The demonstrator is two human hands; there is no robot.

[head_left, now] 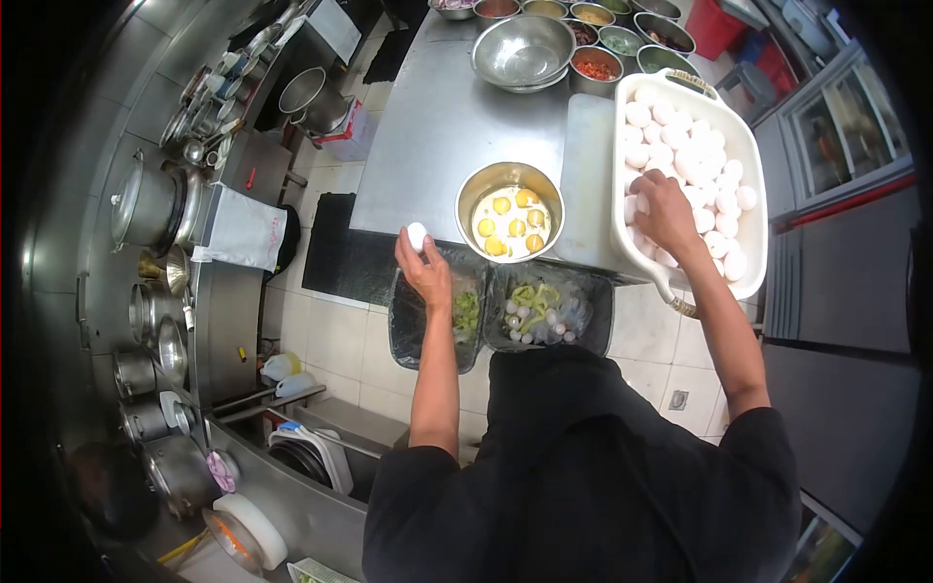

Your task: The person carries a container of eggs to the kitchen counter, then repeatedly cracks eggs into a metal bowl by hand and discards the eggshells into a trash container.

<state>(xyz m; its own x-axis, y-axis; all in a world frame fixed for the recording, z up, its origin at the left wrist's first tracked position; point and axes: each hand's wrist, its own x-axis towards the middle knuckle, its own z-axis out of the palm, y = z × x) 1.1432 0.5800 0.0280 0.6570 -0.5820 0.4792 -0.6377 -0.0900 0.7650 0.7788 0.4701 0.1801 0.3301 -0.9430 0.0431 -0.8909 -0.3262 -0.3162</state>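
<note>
Yolks and clear whites, several eggs' worth, sit in the metal pot [462, 204] at the near edge of the tabletop [418, 146]; many white, smooth, seemingly whole eggs [688, 160] are left, heaped in the white tub [757, 233] right of it. Partly done, I'd judge, with most left. Left hand [428, 278]: fingers closed on one egg [416, 236], left of the pot; can't tell if it's cracked. Right hand [669, 212]: fingers bent, touching eggs in the tub; grip unclear. Pale round bits and green scraps in the near bin [609, 325].
</note>
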